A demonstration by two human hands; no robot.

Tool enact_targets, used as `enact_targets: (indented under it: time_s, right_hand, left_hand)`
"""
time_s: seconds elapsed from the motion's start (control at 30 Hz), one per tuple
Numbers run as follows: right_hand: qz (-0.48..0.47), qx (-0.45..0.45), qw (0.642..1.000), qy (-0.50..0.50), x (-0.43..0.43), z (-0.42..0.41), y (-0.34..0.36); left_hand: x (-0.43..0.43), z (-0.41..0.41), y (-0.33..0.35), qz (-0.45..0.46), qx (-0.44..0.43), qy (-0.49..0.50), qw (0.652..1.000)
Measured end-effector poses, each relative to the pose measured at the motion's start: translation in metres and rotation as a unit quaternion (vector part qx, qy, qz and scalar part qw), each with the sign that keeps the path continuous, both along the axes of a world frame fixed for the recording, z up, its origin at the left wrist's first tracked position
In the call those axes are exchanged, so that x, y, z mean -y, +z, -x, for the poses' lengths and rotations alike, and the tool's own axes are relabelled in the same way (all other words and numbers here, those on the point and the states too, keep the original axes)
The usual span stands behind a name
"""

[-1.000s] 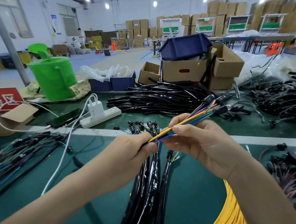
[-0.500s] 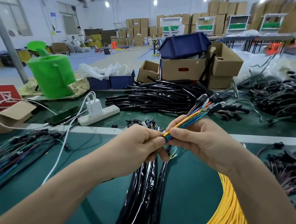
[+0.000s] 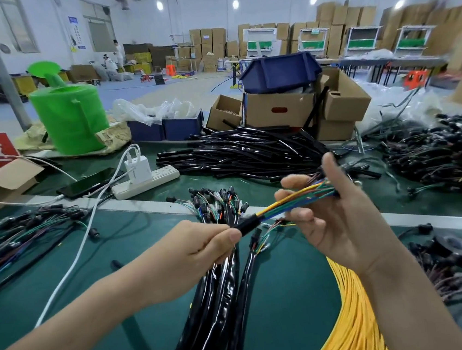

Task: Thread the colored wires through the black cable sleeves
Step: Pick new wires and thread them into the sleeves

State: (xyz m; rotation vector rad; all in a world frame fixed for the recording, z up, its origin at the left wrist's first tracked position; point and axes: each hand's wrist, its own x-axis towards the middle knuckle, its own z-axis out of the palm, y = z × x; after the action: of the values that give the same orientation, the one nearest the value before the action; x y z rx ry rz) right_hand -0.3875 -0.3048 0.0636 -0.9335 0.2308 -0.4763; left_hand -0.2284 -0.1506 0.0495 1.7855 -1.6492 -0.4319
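Observation:
My left hand [image 3: 186, 253] pinches the end of a black cable sleeve [image 3: 248, 224] above the green table. A bundle of colored wires [image 3: 292, 201], yellow, green and blue, comes out of that sleeve end and runs right into my right hand [image 3: 334, 215]. The right hand's fingers curl loosely around the bundle near its black connector ends, with the thumb up. The sleeve hangs down among other filled black sleeves [image 3: 222, 295] lying on the table below my hands.
A pile of empty black sleeves [image 3: 244, 150] lies behind my hands. Yellow wires [image 3: 353, 318] fan out at lower right. Wire harnesses [image 3: 16, 234] lie left, connector bundles [image 3: 435, 153] right. A power strip [image 3: 145, 181], phone [image 3: 88, 184], green can [image 3: 70, 117] and cardboard boxes [image 3: 279, 107] stand at the back.
My hands have moved apart. The right hand slid right along the wires and opened its grip, and a length of black sleeve now shows beyond my left fingers.

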Motion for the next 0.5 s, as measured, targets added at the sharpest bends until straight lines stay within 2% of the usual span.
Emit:
enact_targets:
  time_s: [0.07, 0.2, 0.3, 0.4, 0.5]
  right_hand:
    - [0.028, -0.032, 0.999, -0.014, -0.003, -0.006, -0.003]
    - [0.166, -0.116, 0.979, 0.002, -0.029, -0.028, -0.011]
    - [0.208, -0.137, 0.969, -0.003, -0.042, -0.037, -0.015]
    - [0.212, -0.138, 0.967, 0.003, -0.043, -0.037, -0.016]
    - [0.183, -0.101, 0.978, 0.006, -0.039, -0.035, -0.013]
  left_hand:
    - [0.001, 0.001, 0.002, -0.007, 0.031, 0.006, 0.999]
    - [0.005, 0.003, 0.004, -0.006, 0.057, 0.018, 0.998]
    - [0.008, 0.004, 0.006, -0.006, 0.060, 0.023, 0.998]
    - [0.008, 0.005, 0.006, 0.008, 0.058, 0.020, 0.998]
    - [0.008, 0.005, 0.002, 0.035, 0.056, 0.029, 0.997]
